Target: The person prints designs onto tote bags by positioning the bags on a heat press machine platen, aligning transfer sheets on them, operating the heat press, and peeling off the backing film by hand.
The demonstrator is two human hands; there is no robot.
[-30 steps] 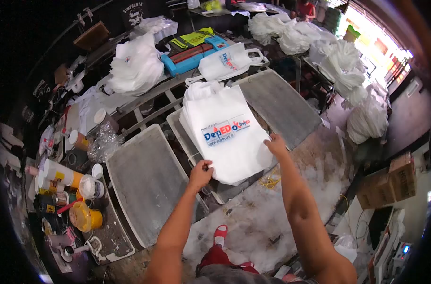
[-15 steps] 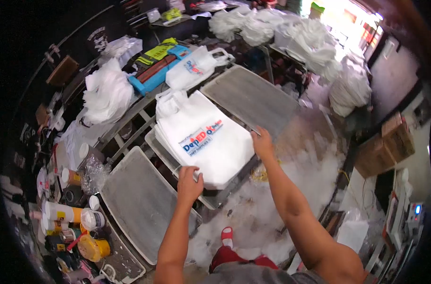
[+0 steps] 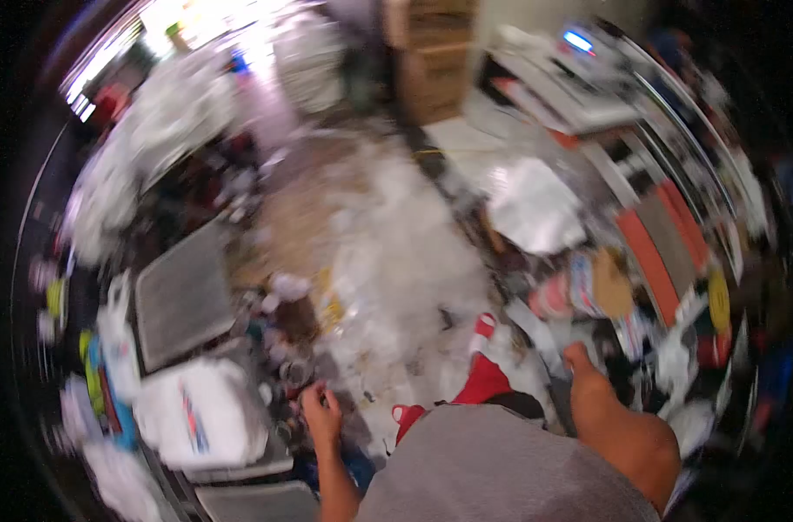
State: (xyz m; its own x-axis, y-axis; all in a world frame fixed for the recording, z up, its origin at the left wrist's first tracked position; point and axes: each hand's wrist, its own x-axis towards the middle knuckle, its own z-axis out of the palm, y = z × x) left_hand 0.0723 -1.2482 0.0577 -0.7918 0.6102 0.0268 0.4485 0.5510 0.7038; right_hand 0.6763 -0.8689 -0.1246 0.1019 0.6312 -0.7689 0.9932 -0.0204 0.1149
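Observation:
A stack of white bags [image 3: 200,413] with a blurred red and blue print lies on a grey flat board at the lower left. My left hand [image 3: 322,413] is just to the right of the stack, apart from it. Its fingers are loosely bent with a gap between them, and nothing shows in them. Over on the right, my right hand [image 3: 577,358] hangs near a cluttered bench side; motion blur hides its fingers. Another grey flat board [image 3: 187,291] sits beyond the stack.
White bags [image 3: 174,104] are heaped at the upper left. Cardboard boxes [image 3: 435,56] stand at the back. On the right are a machine with a lit display [image 3: 579,41], a white sheet [image 3: 535,204] and an orange-edged panel [image 3: 666,248]. The floor [image 3: 405,252] is stained white.
The view has swung right, away from the bag stack. Both hands have left the stack's edges, and my right hand is now by the right-hand clutter. A step shows in the feet.

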